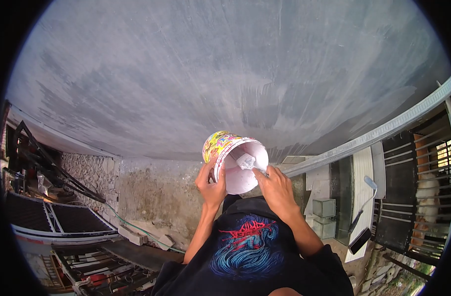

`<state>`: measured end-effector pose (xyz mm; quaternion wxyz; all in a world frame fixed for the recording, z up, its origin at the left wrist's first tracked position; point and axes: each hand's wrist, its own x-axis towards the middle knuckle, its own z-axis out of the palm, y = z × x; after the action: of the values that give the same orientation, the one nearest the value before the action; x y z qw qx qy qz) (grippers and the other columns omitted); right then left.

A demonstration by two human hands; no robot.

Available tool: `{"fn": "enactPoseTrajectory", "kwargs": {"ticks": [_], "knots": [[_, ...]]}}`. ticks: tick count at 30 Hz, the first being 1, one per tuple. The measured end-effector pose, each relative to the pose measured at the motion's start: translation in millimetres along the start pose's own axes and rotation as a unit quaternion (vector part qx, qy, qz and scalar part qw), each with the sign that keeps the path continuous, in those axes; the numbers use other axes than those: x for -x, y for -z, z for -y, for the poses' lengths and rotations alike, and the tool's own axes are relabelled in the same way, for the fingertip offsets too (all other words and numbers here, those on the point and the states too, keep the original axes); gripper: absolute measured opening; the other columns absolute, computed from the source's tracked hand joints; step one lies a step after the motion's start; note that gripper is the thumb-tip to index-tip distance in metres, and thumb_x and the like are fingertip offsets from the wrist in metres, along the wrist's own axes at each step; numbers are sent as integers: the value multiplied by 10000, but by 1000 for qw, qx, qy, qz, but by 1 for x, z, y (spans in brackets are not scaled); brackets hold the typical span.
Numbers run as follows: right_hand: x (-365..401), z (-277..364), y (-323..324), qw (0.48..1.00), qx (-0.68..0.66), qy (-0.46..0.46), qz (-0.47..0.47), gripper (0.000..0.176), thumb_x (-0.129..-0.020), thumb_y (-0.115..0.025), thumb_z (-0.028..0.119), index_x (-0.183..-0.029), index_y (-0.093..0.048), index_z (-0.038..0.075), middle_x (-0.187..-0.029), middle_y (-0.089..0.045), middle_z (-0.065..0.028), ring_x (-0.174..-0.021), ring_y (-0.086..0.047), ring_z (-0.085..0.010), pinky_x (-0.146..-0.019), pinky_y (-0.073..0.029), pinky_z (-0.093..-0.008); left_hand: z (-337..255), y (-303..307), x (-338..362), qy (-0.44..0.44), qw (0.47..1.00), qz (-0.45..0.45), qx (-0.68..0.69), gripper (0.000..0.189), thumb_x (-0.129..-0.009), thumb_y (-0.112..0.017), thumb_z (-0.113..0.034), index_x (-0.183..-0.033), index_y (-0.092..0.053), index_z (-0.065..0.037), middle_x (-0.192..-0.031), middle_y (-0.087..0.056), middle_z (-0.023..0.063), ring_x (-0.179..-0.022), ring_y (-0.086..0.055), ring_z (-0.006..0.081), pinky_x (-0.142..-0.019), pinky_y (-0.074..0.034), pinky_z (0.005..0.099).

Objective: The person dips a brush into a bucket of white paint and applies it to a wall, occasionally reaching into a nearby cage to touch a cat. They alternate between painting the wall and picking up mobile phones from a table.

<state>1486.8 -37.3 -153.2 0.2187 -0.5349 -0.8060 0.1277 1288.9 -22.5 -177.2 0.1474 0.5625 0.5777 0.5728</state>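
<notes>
A white plastic bucket [243,183] with a colourful printed outside is tilted, its mouth facing me. My left hand [210,183] grips its left side, thumb at the rim and fingers round the outer wall. Inside lies a small crumpled clear plastic bag [245,161] with whitish contents. My right hand [276,190] is at the right side of the mouth, fingers closed, with the index fingertip right at the bag's twisted end. The thumb and other fingers of this hand partly cover the bucket's rim.
A grey wall [225,74] with darker damp-looking patches rises in front. To the right, a paint roller [368,183] lies on a pale board [361,165], near glass boxes [324,207]. A black metal frame [53,167], a green hose [122,217] and blocks [132,235] are at left.
</notes>
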Motion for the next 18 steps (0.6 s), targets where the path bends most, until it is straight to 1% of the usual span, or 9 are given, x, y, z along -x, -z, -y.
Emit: {"fn": "enactPoseTrajectory", "kwargs": {"ticks": [3,5,9,11,12,14,15,16,18], "knots": [[3,1,3,999,-25,-12,22,349,-826,-593,54,-1168,-665,63,-885,-595,-146,-865,-626,-311,-726,-521,-432,1,0,4,5,1000,-11,-10,272,-826,-712,-28,-1089,-675,29,-778,-622,55,-589,-462,71,-499,-333,236],[4,0,7,995,-80,-22,60,297,-846,-603,80,-1133,-678,56,-867,-612,-157,-862,-638,-319,-722,-519,-439,-2,1,4,-10,999,-7,-31,274,-827,-711,-28,-1093,-676,27,-749,-603,47,-578,-448,76,-497,-322,240],[8,-7,4,986,-152,-50,51,267,-891,-634,163,-1131,-686,58,-860,-656,-156,-829,-637,-351,-738,-507,-441,-4,0,4,-16,999,-6,-42,276,-829,-714,-34,-1096,-679,22,-718,-581,34,-569,-438,76,-499,-316,238],[8,-12,8,950,-294,-103,25,256,-909,-629,176,-1084,-689,-1,-906,-689,-199,-874,-669,-355,-768,-512,-407,-3,-1,4,2,999,-17,-40,279,-827,-720,-41,-1098,-681,16,-698,-564,21,-567,-427,68,-501,-312,236],[10,-15,8,950,-294,-103,26,256,-909,-629,176,-1084,-689,-1,-906,-689,-199,-874,-669,-355,-768,-512,-407,-2,-1,4,3,999,-18,-40,279,-827,-720,-41,-1098,-681,16,-698,-564,21,-567,-427,68,-501,-312,236],[15,-23,11,899,-402,-173,6,283,-937,-623,218,-1073,-685,-23,-946,-702,-215,-873,-695,-316,-779,-502,-384,3,-3,5,35,998,-36,-29,267,-840,-717,-58,-1093,-681,17,-687,-542,-1,-559,-408,53,-493,-297,231],[18,-28,16,888,-408,-210,36,296,-947,-618,229,-1093,-681,-20,-828,-707,-149,-736,-662,-192,-685,-490,-329,6,-2,6,36,998,-37,-29,267,-840,-717,-58,-1093,-681,17,-687,-542,-1,-559,-408,53,-493,-297,231],[23,-36,14,888,-407,-210,35,296,-947,-618,229,-1093,-681,-20,-828,-707,-149,-736,-662,-192,-685,-490,-329,9,-2,7,66,997,-46,-19,260,-854,-711,-72,-1096,-678,18,-692,-535,-13,-562,-403,38,-489,-294,225],[36,-52,4,821,-493,-284,46,298,-955,-618,237,-1105,-679,-13,-727,-636,-44,-644,-556,-103,-600,-449,-268,11,-1,6,95,994,-53,-7,253,-869,-704,-85,-1098,-676,19,-696,-528,-25,-564,-398,24,-485,-290,220]]}}
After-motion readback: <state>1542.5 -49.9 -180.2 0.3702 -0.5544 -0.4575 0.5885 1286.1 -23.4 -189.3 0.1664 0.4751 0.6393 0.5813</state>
